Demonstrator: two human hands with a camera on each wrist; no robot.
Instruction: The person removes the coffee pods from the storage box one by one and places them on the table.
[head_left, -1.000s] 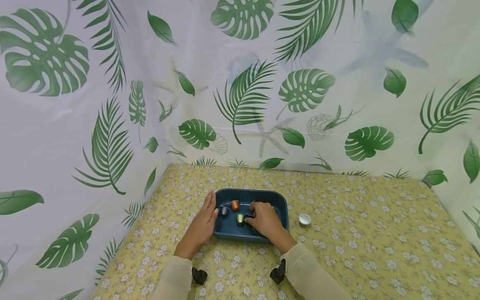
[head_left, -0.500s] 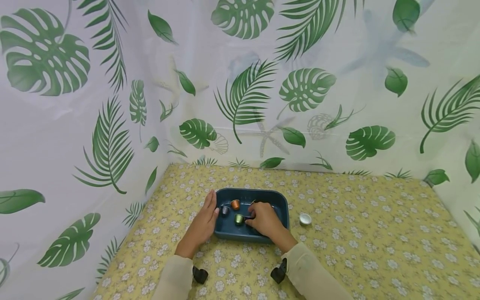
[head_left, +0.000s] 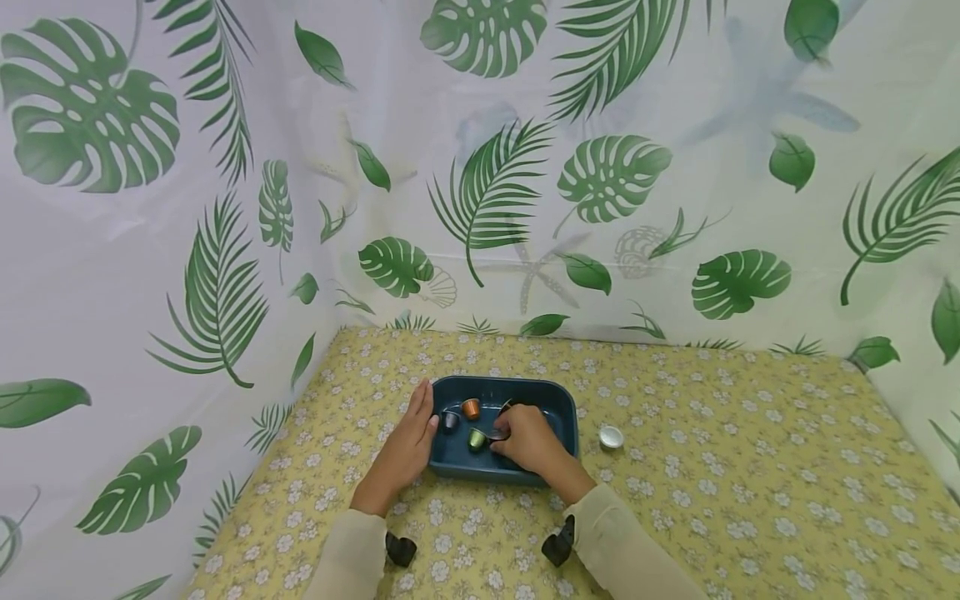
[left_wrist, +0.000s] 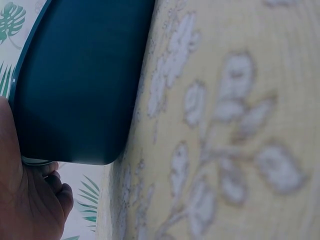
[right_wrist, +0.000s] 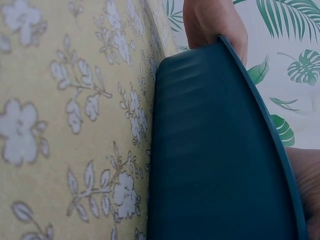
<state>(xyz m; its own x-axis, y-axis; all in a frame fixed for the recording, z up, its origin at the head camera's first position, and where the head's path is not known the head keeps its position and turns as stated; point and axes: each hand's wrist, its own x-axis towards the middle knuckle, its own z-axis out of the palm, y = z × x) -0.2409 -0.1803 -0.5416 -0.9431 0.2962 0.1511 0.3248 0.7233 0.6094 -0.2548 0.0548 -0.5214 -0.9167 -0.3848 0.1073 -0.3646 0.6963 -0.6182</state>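
A dark teal tray (head_left: 561,417) sits on the flowered yellow cloth. It holds an orange capsule (head_left: 470,407), a dark purple capsule (head_left: 449,419) and a green capsule (head_left: 476,438). My left hand (head_left: 408,446) lies flat against the tray's left wall, fingers straight and thumb at the rim. My right hand (head_left: 525,439) reaches into the tray, its curled fingers pinching a dark capsule (head_left: 497,434) beside the green one. Both wrist views show mostly the tray's outer wall (left_wrist: 75,85) (right_wrist: 215,165), so its contents are hidden there.
A silver capsule (head_left: 611,436) stands on the cloth right of the tray. Leaf-print curtains (head_left: 480,167) close in the back and both sides. The flowered cloth (head_left: 750,500) spreads wide to the right and front of the tray.
My right hand has edged slightly left inside the tray, nudging toward the green capsule. The left hand and the tray have stayed put.
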